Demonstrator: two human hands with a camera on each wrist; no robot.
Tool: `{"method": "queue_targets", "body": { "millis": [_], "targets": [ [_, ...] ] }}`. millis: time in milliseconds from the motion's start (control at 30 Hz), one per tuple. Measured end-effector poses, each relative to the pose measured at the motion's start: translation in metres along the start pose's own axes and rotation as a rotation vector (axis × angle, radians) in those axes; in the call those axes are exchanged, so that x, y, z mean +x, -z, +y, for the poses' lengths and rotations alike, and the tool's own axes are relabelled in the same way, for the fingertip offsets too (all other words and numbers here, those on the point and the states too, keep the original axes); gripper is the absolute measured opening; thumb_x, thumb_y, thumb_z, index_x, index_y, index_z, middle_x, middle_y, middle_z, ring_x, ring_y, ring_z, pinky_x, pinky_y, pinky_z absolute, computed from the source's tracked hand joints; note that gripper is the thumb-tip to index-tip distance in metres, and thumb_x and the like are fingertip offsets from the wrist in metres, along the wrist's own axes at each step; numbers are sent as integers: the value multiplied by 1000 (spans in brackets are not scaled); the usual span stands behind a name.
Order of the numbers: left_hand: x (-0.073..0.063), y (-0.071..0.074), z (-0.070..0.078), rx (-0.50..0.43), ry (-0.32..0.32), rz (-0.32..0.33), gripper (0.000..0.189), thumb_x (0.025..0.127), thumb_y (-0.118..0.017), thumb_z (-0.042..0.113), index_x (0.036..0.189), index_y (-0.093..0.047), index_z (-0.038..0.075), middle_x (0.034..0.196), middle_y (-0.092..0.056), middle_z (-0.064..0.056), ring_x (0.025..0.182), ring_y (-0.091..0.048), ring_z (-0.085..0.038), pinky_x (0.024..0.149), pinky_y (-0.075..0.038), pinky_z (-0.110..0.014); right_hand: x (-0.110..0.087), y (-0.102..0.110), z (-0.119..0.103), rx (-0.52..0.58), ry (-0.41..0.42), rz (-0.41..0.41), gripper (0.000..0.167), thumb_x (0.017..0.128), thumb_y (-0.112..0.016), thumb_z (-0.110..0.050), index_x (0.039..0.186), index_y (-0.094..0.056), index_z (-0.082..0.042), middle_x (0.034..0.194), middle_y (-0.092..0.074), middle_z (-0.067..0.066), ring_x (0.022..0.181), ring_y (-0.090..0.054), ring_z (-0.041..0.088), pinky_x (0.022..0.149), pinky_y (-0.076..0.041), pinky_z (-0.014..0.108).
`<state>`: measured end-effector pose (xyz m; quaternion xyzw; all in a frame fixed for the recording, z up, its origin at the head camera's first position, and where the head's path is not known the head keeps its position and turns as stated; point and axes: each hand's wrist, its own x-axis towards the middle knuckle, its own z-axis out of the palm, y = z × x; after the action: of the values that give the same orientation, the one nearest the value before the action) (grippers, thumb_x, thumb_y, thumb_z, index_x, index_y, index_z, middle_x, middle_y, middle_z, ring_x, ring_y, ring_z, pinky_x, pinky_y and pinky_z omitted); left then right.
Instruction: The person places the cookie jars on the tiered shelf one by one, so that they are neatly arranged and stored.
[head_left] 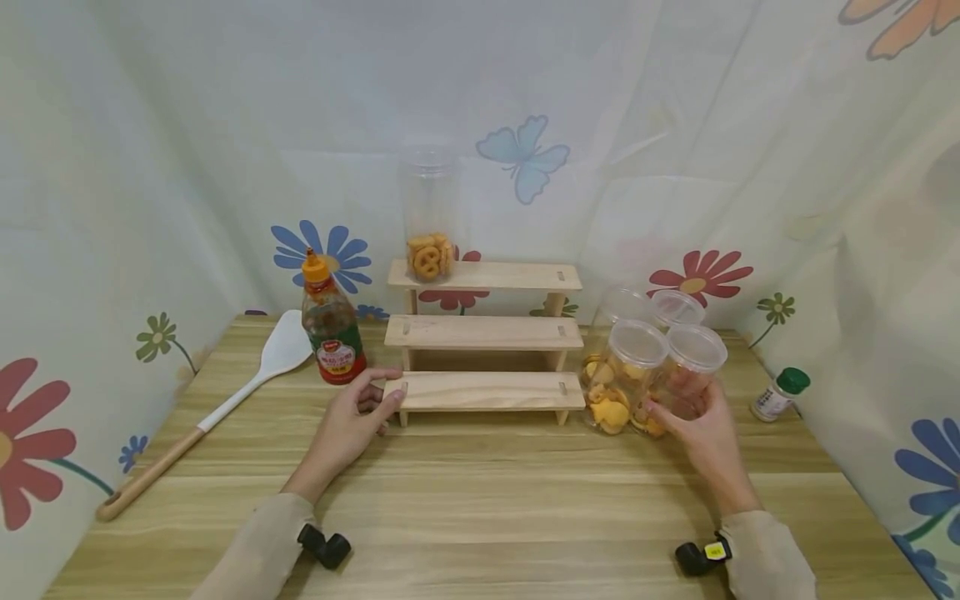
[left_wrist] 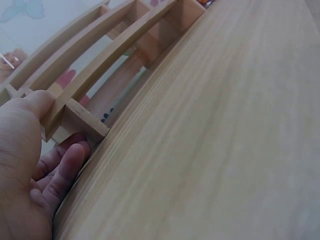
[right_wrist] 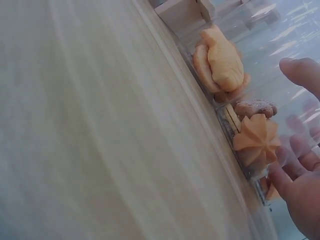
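Note:
A three-step wooden display rack [head_left: 487, 389] stands mid-table. My left hand [head_left: 348, 421] holds the left end of its lowest step, thumb at the plank's edge and fingers curled beside the leg, as the left wrist view shows. To the rack's right, several clear lidded jars of cookies cluster together. My right hand [head_left: 705, 429] grips the front right jar [head_left: 696, 357], thumb on its near side; a flower-shaped cookie [right_wrist: 260, 137] shows in the right wrist view. Touching or close beside it is another jar [head_left: 633, 354] with yellowish cookies. Both jars stand upright on the table.
A tall jar [head_left: 429, 200] with pretzels stands on the top step's left. Left of the rack are a red sauce bottle [head_left: 335, 333] and a white spatula [head_left: 238, 400] with a wooden handle. A green-capped shaker [head_left: 780, 394] sits near the table's right edge. Floral curtain surrounds the table.

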<state>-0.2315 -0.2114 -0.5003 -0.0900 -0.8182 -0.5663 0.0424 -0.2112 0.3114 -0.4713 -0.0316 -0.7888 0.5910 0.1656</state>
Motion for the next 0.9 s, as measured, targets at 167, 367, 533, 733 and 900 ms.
{"method": "queue_targets", "body": {
  "millis": [167, 367, 533, 733, 900],
  "targets": [
    [0, 0, -1, -2, -8, -2, 39, 110, -75, 37, 145, -67, 21, 95, -74, -16, 76, -71, -28, 66, -64, -35, 1, 0, 2, 8, 26, -9, 64, 91, -90, 2, 142, -51, -1, 128, -65, 1, 118, -65, 11, 99, -52, 13],
    [0, 0, 1, -2, -11, -3, 39, 110, -74, 37, 145, -68, 21, 95, -74, -17, 76, -71, -29, 66, -64, -35, 0, 0, 1, 5, 33, 1, 62, 91, -91, 1, 140, -53, -1, 124, -67, -1, 115, -66, 11, 98, -52, 13],
    [0, 1, 2, -1, -10, 0, 37, 110, -75, 38, 143, -69, 23, 94, -74, -17, 76, -71, -29, 66, -64, -35, -1, 0, -1, 16, 36, 29, 60, 90, -91, 2, 138, -55, -2, 121, -69, -4, 115, -65, 12, 98, -52, 13],
    [1, 0, 2, -12, -11, 1, 37, 110, -75, 38, 143, -69, 23, 95, -74, -17, 77, -72, -28, 66, -64, -34, 0, 3, -9, 24, 59, 78, 58, 89, -92, 5, 136, -59, -5, 119, -69, -2, 111, -64, 13, 96, -52, 13],
    [0, 1, 0, -18, -9, 0, 36, 110, -74, 38, 142, -69, 23, 96, -74, -17, 78, -72, -28, 66, -64, -34, -1, 7, -26, -5, 92, 84, 62, 89, -92, 2, 142, -60, -4, 121, -69, -1, 113, -65, 14, 96, -54, 12]
  ]
}}
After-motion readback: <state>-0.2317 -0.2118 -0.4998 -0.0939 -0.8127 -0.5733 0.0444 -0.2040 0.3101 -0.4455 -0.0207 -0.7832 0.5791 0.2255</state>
